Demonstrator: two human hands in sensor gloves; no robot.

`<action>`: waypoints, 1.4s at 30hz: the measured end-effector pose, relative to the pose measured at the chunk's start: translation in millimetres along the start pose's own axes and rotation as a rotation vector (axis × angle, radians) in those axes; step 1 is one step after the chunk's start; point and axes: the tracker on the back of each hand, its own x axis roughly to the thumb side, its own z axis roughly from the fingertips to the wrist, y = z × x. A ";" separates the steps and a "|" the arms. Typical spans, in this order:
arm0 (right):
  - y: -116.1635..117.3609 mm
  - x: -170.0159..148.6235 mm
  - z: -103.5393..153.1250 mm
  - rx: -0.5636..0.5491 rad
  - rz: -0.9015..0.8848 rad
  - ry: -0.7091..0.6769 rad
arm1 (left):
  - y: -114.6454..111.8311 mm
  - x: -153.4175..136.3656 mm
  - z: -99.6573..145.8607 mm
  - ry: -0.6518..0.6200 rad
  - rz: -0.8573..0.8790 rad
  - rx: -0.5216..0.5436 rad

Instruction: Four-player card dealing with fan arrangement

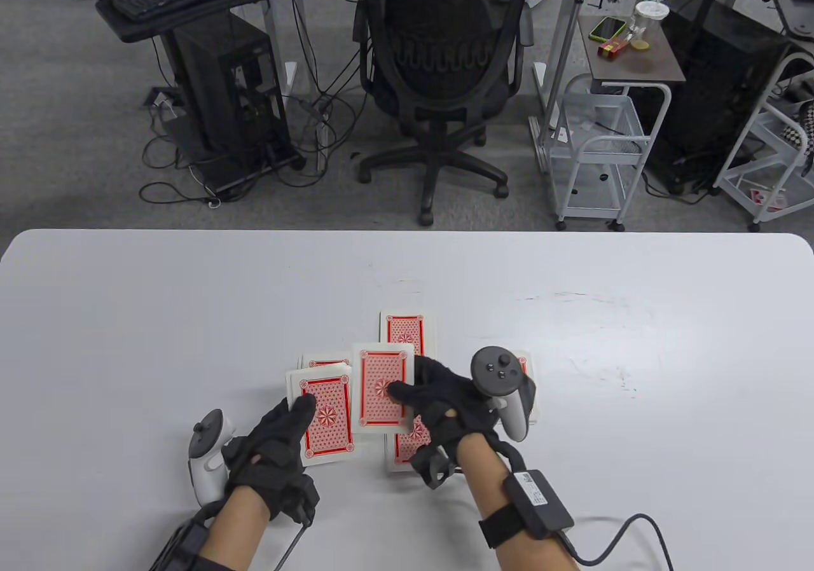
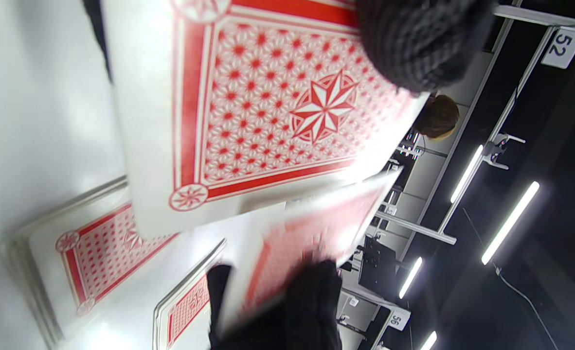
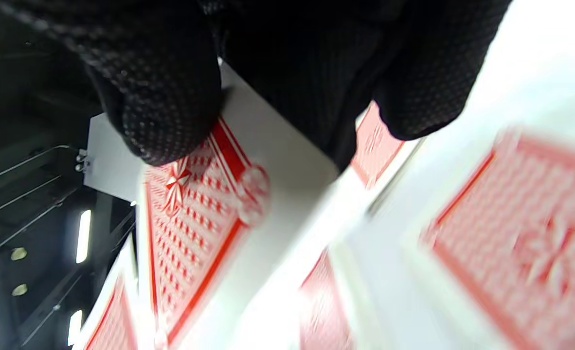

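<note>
My left hand grips the red-backed deck just above the table, thumb on its top card; the deck fills the left wrist view. My right hand pinches a single face-down card by its right edge and holds it next to the deck; in the right wrist view my fingers sit on that card. Dealt piles lie on the white table: a left pile partly under the deck, a far pile, a near pile under my right wrist, and a right pile mostly hidden by the tracker.
The piles sit close together at the table's near middle. A black office chair and a white cart stand on the floor beyond the table's far edge. A cable trails from my right forearm.
</note>
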 end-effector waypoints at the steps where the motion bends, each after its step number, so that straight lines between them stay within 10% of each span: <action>1: -13.9 -2.1 -0.7 -0.027 0.020 0.013 | 2.2 0.3 0.0 0.000 -0.003 0.008; 10: -90.1 -41.0 -2.4 -0.253 0.469 0.276 | 6.5 0.7 -1.0 0.008 0.002 0.012; 22: -68.6 -61.5 -16.5 -0.319 1.092 0.445 | 9.8 2.1 -1.0 0.001 -0.003 0.020; 31: -45.7 2.2 -3.1 -0.254 0.733 0.161 | 9.0 3.3 0.0 -0.023 0.014 0.017; 42: 83.0 47.7 18.6 0.218 0.273 -0.102 | -3.1 -0.1 -0.2 -0.022 -0.006 -0.014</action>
